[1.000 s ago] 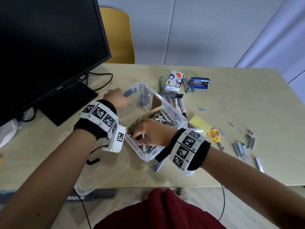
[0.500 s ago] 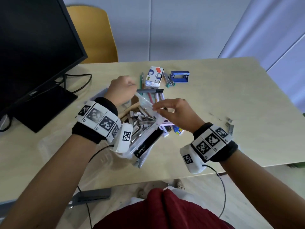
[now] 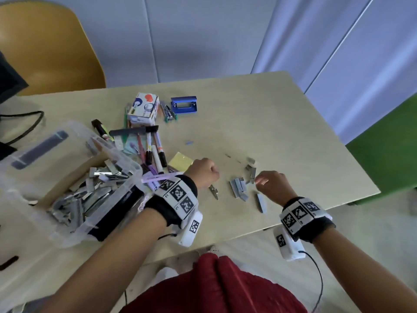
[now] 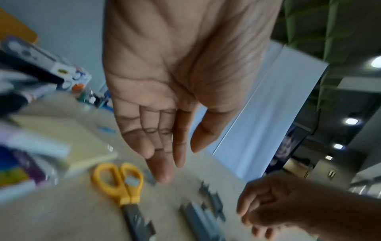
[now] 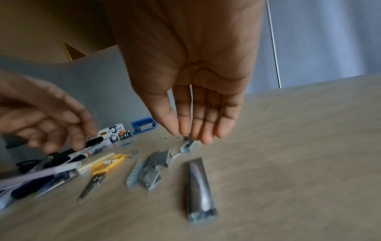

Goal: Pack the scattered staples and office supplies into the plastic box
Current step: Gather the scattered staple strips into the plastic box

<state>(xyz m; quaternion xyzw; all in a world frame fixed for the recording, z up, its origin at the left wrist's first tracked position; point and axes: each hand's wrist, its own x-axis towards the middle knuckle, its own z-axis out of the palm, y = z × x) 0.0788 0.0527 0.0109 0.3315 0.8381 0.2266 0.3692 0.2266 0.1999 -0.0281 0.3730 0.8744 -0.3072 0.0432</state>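
The clear plastic box (image 3: 126, 190) stands at the left, holding many grey staple strips. Loose staple strips (image 3: 239, 188) lie near the table's front edge. My left hand (image 3: 204, 172) hovers over the yellow-handled scissors (image 4: 117, 181); in the left wrist view its fingers (image 4: 163, 176) hang straight and hold nothing. My right hand (image 3: 259, 180) is just right of the strips, fingers pointing down. In the right wrist view its fingertips (image 5: 206, 138) reach a small staple piece (image 5: 188, 145), with no clear grip on it. A long strip (image 5: 201, 187) lies nearer to me.
Markers and pens (image 3: 153, 152), a yellow sticky-note pad (image 3: 180, 161), a white carton (image 3: 143, 108) and a blue hole punch (image 3: 184, 105) lie beyond the box. A monitor cable (image 3: 27, 127) runs at the far left. The table edge (image 3: 316, 215) is close to the strips.
Both hands have left the box and moved right to the loose staples. The box, tilted between the hands before, now rests on the table at the left. The view has swung right.
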